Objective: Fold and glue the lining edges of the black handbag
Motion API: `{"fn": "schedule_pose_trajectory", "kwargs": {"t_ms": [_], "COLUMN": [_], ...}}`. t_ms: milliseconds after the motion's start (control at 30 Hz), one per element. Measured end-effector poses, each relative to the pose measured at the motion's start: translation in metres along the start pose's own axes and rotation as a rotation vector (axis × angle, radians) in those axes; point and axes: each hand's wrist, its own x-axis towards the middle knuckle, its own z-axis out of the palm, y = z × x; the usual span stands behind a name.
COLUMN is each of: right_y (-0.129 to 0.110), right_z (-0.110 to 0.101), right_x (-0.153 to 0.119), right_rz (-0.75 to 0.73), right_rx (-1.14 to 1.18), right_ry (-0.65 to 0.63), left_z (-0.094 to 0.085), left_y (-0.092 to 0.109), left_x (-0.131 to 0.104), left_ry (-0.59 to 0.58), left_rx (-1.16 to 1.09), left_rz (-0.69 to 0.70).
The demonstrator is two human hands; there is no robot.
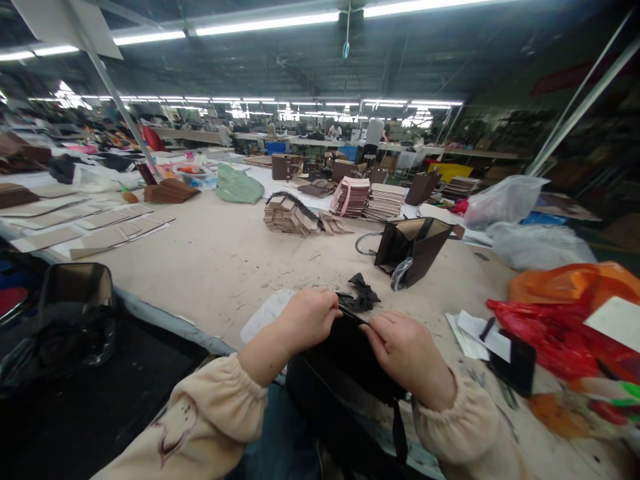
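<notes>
A black bag (350, 353) hangs over the table's near edge, its dark inside facing me. My left hand (313, 317) pinches the bag's upper edge on the left. My right hand (405, 350) grips the same edge a little to the right, thumb on my side. A black strap (399, 430) dangles beneath my right hand. Just beyond my hands lies a crumpled piece of black material (361, 293). Clear plastic film (267, 313) rests on the table beside my left wrist. Farther back on the right stands a dark brown handbag (425, 250) with a looped handle.
Stacked brown pieces (290, 215) and a green plastic bag (239, 183) occupy the far side of the table (210, 260). Flat beige panels (107, 223) lie at left. Toward the right are a black phone-like object (520, 367) and red plastic bags (550, 333). Another bag (75, 293) sits lower left.
</notes>
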Motion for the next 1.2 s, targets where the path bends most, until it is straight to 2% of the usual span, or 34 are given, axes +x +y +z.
{"fn": "schedule_pose_trajectory", "kwargs": {"t_ms": [300, 633, 833, 1033, 1200], "right_y": [0.000, -0.001, -0.004, -0.010, -0.014], "right_z": [-0.003, -0.001, -0.003, -0.007, 0.000], "right_x": [0.001, 0.001, 0.001, 0.006, 0.017], "right_rz": [-0.011, -0.011, 0.051, 0.066, 0.054], "right_rx": [0.011, -0.021, -0.086, -0.061, -0.088], "right_ry": [0.014, 0.019, 0.016, -0.092, -0.037], "left_z": [0.005, 0.005, 0.006, 0.011, 0.013], "left_y": [0.008, 0.011, 0.013, 0.009, 0.010], "left_x": [0.002, 0.002, 0.003, 0.001, 0.004], "left_ry": [0.018, 0.010, 0.014, 0.066, 0.111], "left_rx": [0.069, 0.102, 0.104, 0.078, -0.059], "left_rz": [-0.089, -0.104, -0.151, -0.124, -0.149]}}
